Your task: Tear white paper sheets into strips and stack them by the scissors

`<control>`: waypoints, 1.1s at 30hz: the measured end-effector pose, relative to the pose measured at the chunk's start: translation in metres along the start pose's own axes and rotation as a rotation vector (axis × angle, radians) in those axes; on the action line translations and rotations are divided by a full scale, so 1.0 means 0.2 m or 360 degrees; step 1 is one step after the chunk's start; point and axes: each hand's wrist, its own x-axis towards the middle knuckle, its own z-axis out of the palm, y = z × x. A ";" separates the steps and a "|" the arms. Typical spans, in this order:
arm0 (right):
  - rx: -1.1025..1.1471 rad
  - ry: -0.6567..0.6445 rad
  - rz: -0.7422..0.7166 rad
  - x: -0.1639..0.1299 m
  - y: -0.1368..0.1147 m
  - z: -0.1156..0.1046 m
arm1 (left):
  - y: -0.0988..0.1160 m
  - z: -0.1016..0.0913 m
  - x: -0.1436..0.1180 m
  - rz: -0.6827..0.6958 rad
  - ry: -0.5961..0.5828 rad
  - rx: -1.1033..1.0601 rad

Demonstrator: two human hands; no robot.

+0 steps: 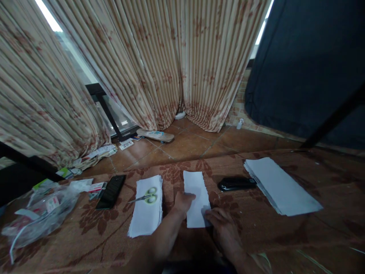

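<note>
Hands: left hand (182,201) and right hand (221,222) apart, both pressed flat on the paper strip (196,198)
Strip axis: lengthwise, pointing away from the person
Beside: scissors (146,197) lay on a paper stack (146,213)

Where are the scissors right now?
In the head view, the scissors lie on top of the small paper stack, just left of the left hand and right of the black remote.

paper strip (196,198) matt w/ rough torn edge; rug (285,236) woven cloth; phone (236,184) glossy plastic; floor tiles (194,142) smooth
</note>
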 end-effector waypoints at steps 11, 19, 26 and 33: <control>0.0838 0.0344 0.0954 0.17 0.04 -0.05 | 0.05 0.02 -0.20 0.0052 -0.0175 -0.0447; 0.0886 0.0221 0.1108 0.16 0.01 0.00 | 0.07 0.06 -0.26 -0.0025 -0.0297 -0.0503; 0.0641 0.0067 0.0968 0.15 0.10 -0.08 | -0.04 0.16 -0.17 -0.0001 -0.0181 -0.0352; -0.0022 0.0090 0.1033 0.26 0.25 -0.37 | -0.12 0.29 -0.10 -0.0088 -0.0091 -0.0195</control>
